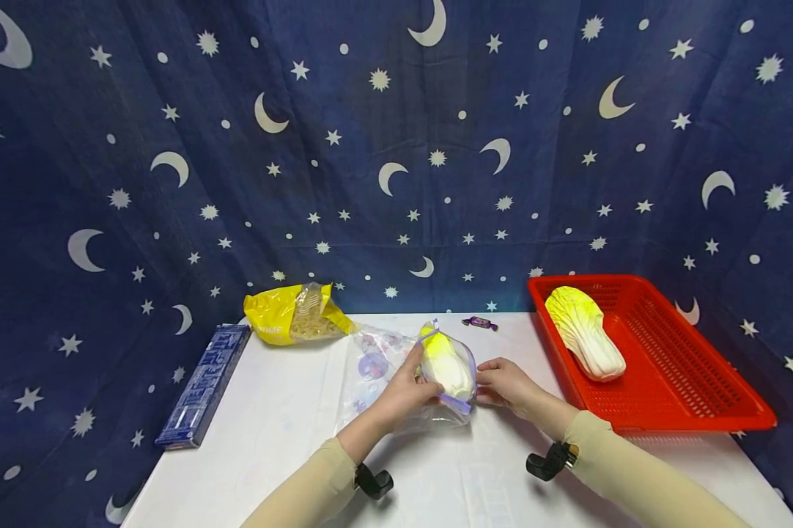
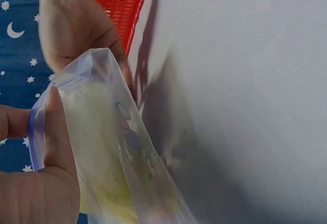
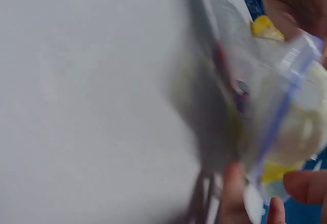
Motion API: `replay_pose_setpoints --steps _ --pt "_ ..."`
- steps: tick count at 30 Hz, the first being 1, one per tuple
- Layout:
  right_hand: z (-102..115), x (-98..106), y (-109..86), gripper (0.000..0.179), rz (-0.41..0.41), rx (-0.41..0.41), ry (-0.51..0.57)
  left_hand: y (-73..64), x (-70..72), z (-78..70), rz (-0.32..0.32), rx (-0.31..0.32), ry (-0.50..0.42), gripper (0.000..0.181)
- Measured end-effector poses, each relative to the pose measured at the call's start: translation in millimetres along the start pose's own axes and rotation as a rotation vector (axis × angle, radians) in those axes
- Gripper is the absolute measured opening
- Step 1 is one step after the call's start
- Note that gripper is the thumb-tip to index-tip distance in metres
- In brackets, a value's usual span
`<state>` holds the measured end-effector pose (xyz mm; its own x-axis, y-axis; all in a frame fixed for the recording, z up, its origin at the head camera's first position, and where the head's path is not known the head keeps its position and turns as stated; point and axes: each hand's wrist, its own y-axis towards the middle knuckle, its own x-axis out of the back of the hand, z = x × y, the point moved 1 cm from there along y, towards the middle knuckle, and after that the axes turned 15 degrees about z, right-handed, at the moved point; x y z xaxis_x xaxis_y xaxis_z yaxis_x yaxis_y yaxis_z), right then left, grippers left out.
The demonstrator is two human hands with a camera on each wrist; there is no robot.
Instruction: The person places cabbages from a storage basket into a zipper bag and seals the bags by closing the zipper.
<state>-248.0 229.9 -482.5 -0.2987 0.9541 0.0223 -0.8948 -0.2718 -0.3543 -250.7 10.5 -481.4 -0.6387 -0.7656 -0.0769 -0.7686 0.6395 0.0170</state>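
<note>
A yellow-and-white napa cabbage (image 1: 448, 367) lies inside a clear zip bag (image 1: 377, 370) with a purple zip strip along its mouth. My left hand (image 1: 406, 392) pinches the bag's mouth edge, thumb inside and a finger outside in the left wrist view, beside the cabbage. At the right side of the bag's mouth is my right hand (image 1: 509, 385), its fingertips right at the plastic. In the right wrist view the right thumb (image 3: 306, 185) and fingers (image 3: 233, 196) are spread apart near the purple strip.
A red plastic basket (image 1: 693, 422) holding another napa cabbage (image 1: 584, 334) stands on the right. A yellow food packet (image 1: 291, 315) lies at the back left, a blue box (image 1: 205, 385) at the left edge. One purple-wrapped candy (image 1: 480, 323) is behind the bag.
</note>
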Motion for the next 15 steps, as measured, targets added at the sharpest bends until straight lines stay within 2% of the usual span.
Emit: replay_pose_setpoints --steps 2,5,9,15 --pt "-7 -5 -0.8 0.033 0.041 0.008 0.054 -1.0 0.1 -0.5 -0.002 0.007 0.005 0.101" --pt "-13 -9 -1.8 0.033 0.054 0.053 0.056 -2.3 0.9 -2.4 -0.002 0.018 0.027 0.101" --pt "-12 -11 -1.6 0.035 -0.017 0.111 -0.016 -4.8 3.0 -6.5 -0.014 0.025 0.095 0.097" --pt "-6 -15 -1.2 0.047 -0.105 0.152 -0.133 -6.1 5.1 -14.1 -0.060 0.021 0.180 0.084"
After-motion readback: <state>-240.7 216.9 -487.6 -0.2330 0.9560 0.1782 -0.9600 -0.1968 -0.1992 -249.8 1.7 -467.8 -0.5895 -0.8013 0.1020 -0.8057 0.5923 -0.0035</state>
